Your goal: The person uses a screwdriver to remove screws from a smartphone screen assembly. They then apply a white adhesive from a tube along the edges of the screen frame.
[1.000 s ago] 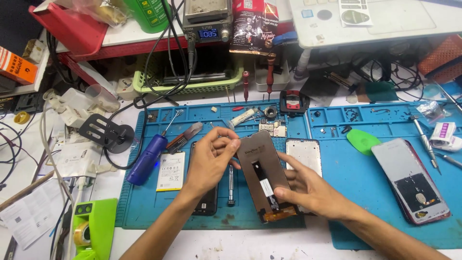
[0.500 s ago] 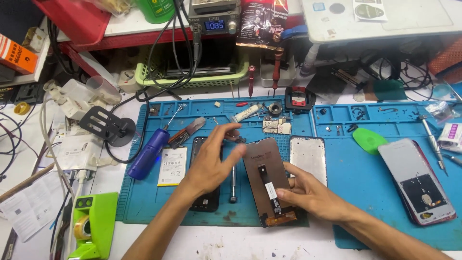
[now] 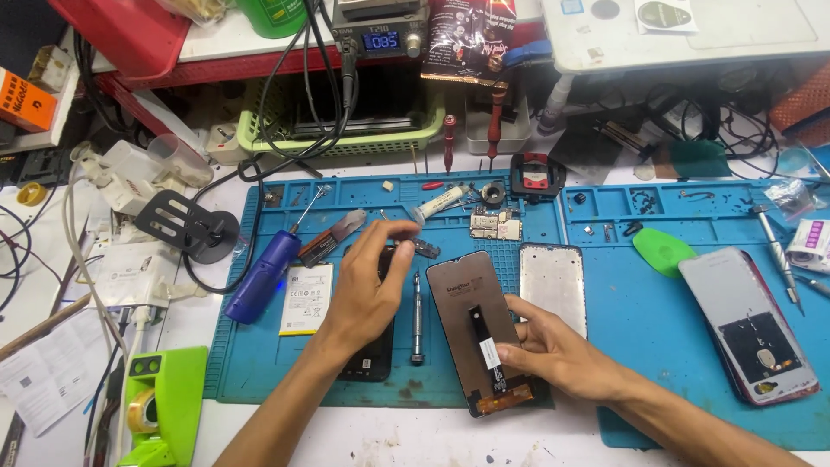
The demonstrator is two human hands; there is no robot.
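Observation:
A brown phone display panel [image 3: 471, 303] lies back side up on the blue work mat [image 3: 666, 346], its black flex ribbon running down the middle. My right hand [image 3: 553, 350] rests on the panel's right edge and holds it down. My left hand [image 3: 367, 290] hovers to the left of the panel, thumb and forefinger pinched near a small dark part [image 3: 425, 249] at the panel's top left corner. A dark phone body [image 3: 370, 359] lies partly hidden under my left hand. A metal screwdriver [image 3: 417, 316] lies between the phone body and the panel.
A grey phone frame [image 3: 553, 285] lies right of the panel, a green pick [image 3: 661, 251] and an opened phone [image 3: 750, 324] farther right. A blue electric screwdriver [image 3: 264, 277] and white battery [image 3: 307, 298] lie left. Cables, a green tray and a soldering station crowd the back.
My left hand has drawn back to the left and its fingers have come together in a pinch near the panel's top corner. The right hand stays on the panel.

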